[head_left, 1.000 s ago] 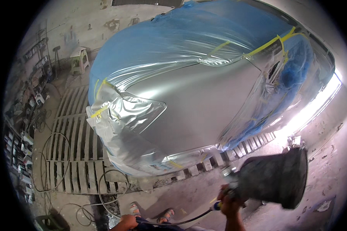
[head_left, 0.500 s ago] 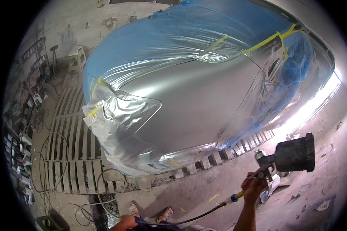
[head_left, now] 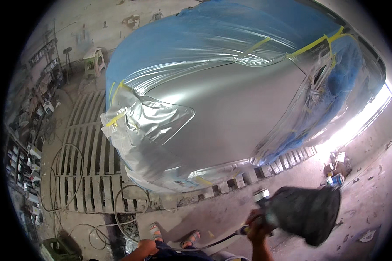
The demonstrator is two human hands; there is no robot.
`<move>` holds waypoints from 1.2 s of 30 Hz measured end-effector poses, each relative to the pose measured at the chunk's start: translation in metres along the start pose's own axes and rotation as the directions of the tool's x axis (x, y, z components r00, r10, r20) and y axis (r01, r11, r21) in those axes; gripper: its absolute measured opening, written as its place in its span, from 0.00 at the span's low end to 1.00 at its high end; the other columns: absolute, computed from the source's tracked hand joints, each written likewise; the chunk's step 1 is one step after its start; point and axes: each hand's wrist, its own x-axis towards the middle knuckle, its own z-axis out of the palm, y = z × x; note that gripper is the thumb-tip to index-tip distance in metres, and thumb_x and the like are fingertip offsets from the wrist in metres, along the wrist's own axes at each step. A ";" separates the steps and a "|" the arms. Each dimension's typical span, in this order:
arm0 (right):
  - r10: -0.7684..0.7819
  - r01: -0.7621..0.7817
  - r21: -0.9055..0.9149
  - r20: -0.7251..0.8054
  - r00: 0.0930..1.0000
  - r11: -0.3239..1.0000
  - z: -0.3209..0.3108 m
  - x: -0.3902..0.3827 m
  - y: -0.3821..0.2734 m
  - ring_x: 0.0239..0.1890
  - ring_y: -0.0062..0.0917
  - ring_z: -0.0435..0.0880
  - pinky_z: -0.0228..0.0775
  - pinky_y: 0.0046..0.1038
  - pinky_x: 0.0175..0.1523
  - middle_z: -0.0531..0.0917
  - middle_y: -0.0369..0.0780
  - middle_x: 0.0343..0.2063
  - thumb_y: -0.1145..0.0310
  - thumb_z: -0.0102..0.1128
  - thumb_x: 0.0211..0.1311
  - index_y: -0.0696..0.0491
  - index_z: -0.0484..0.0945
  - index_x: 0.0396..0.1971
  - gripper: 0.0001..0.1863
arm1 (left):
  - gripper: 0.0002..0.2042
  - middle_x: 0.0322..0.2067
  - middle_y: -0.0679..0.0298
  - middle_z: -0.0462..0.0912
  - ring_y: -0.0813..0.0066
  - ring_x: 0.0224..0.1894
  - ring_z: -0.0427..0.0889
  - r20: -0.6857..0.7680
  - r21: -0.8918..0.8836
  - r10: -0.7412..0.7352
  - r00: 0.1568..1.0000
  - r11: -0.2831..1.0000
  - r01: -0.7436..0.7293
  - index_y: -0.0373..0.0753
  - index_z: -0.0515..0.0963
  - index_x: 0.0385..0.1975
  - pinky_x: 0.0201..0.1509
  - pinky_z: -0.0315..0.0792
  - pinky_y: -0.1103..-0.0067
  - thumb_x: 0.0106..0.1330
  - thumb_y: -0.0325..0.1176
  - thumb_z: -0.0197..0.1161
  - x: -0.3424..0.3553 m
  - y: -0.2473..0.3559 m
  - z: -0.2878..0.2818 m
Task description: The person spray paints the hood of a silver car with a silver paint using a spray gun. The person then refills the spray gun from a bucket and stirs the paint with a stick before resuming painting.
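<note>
My right hand (head_left: 257, 224) grips a spray gun (head_left: 261, 198) with a large dark cup (head_left: 302, 211) on it, low at the right in the head view. A dark air hose (head_left: 195, 249) runs from the gun's lower end leftward to my left hand (head_left: 146, 248), which is closed on it at the lower edge. Beyond the gun stands a car wrapped in blue plastic film (head_left: 170, 43) and silvery crinkled sheeting with yellow tape (head_left: 307, 47). A smooth silver panel (head_left: 222, 113) lies uncovered in the middle, with creased film around its edges.
Slatted pallets (head_left: 80, 191) lie left of and under the car, with coiled hoses across the floor. Cluttered shelves (head_left: 19, 161) line the left side; a plastic stool (head_left: 92, 61) stands behind. Cans (head_left: 335, 178) and debris lie at the right by a bright light. My sandalled feet are below.
The gun rose to the right, showing its cup side-on half a second ago; now it is lower and further left again, the cup tilted toward me. My left hand has shifted only slightly.
</note>
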 end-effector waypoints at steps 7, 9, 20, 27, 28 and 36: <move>0.196 -0.203 0.026 0.170 0.966 0.979 0.031 -0.034 0.009 0.23 0.23 0.69 0.63 0.26 0.30 0.74 0.37 0.21 0.65 0.44 0.65 0.56 0.72 0.29 0.11 | 0.20 0.27 0.53 0.81 0.52 0.33 0.81 0.052 0.033 0.002 0.999 0.999 -0.004 0.41 0.82 0.25 0.36 0.73 0.60 0.47 0.52 0.56 -0.008 -0.025 0.013; 0.209 -0.213 0.020 0.123 0.970 0.977 0.017 -0.026 0.008 0.20 0.21 0.69 0.62 0.24 0.27 0.74 0.36 0.19 0.63 0.44 0.65 0.56 0.72 0.29 0.12 | 0.20 0.28 0.53 0.81 0.52 0.33 0.81 0.085 0.019 -0.007 0.996 1.000 0.006 0.40 0.82 0.25 0.36 0.73 0.60 0.48 0.53 0.56 -0.010 -0.015 0.004; 0.326 -0.319 0.103 -0.509 0.797 0.942 -0.097 0.016 0.060 0.13 0.14 0.66 0.58 0.16 0.18 0.68 0.33 0.14 0.59 0.46 0.67 0.59 0.71 0.35 0.16 | 0.20 0.34 0.56 0.82 0.55 0.39 0.81 0.055 -0.061 0.000 0.998 0.998 0.003 0.40 0.82 0.31 0.44 0.73 0.62 0.54 0.50 0.52 -0.010 0.044 -0.010; 0.120 -0.123 -0.028 -0.090 0.989 0.992 0.004 -0.033 0.038 0.16 0.17 0.67 0.64 0.21 0.25 0.70 0.33 0.17 0.63 0.45 0.66 0.57 0.71 0.33 0.12 | 0.21 0.36 0.54 0.82 0.53 0.41 0.80 0.112 0.024 -0.011 0.994 1.000 0.009 0.40 0.81 0.35 0.45 0.73 0.62 0.54 0.51 0.52 -0.013 0.023 -0.004; 0.104 -0.104 -0.016 -0.018 0.994 0.994 0.020 -0.045 0.036 0.16 0.17 0.67 0.64 0.21 0.25 0.70 0.33 0.17 0.63 0.45 0.66 0.57 0.71 0.33 0.13 | 0.21 0.36 0.55 0.82 0.55 0.42 0.80 0.132 0.033 -0.036 0.991 0.999 0.032 0.41 0.82 0.35 0.45 0.73 0.63 0.54 0.50 0.52 -0.013 0.020 -0.004; 0.180 -0.205 0.102 0.213 0.960 0.973 0.063 -0.080 0.042 0.18 0.18 0.69 0.65 0.22 0.26 0.72 0.35 0.19 0.61 0.46 0.66 0.57 0.71 0.33 0.13 | 0.21 0.42 0.57 0.81 0.59 0.47 0.78 0.256 0.104 -0.088 0.963 0.993 0.063 0.43 0.82 0.37 0.46 0.73 0.64 0.52 0.50 0.53 -0.013 -0.002 0.002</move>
